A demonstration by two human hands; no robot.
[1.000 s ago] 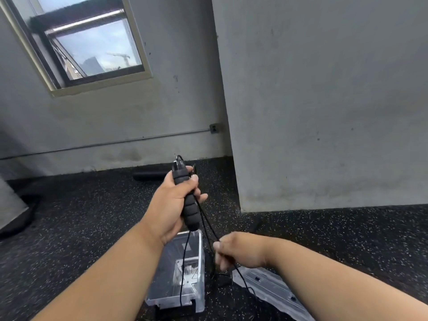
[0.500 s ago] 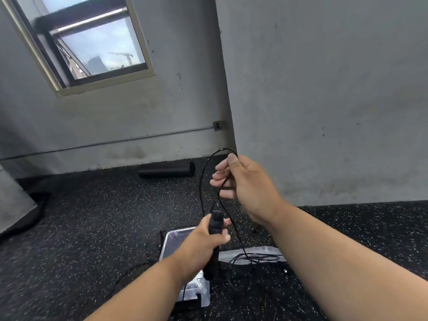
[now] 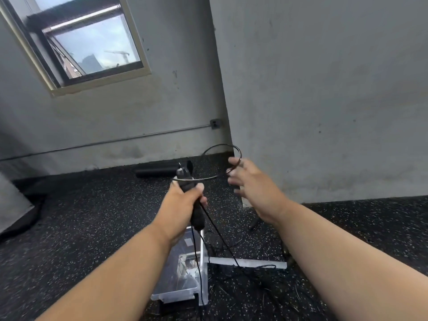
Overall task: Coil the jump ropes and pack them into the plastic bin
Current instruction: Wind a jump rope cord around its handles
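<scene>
Your left hand [image 3: 183, 205] is wrapped firmly round the black jump-rope handles [image 3: 193, 200], holding them upright; your right hand [image 3: 252, 184] has its fingers spread loosely, with a loop of the thin black cord [image 3: 222, 150] hooked over the fingertips and arching back to the handle tops. Treat that cord as light, springy and rather slick: it likely wants to uncoil the instant you slacken, so keep each turn pinched against the handles, which look to be the stiff, padded part and the sound place to hold. Below your hands more cord hangs down and lies tangled on the floor; expect it to snag as you draw it up. Directly beneath sits the clear plastic bin [image 3: 185, 295], open, with its lid [image 3: 247, 262] lying flat just to its right. Underfoot is dark speckled rubber flooring [image 3: 92, 228], grippy enough that the bin should stay put. Farther off, a black foam roller [image 3: 155, 171] lies at the foot of the grey wall [image 3: 324, 89], and a window [image 3: 88, 40] sits high on the left.
</scene>
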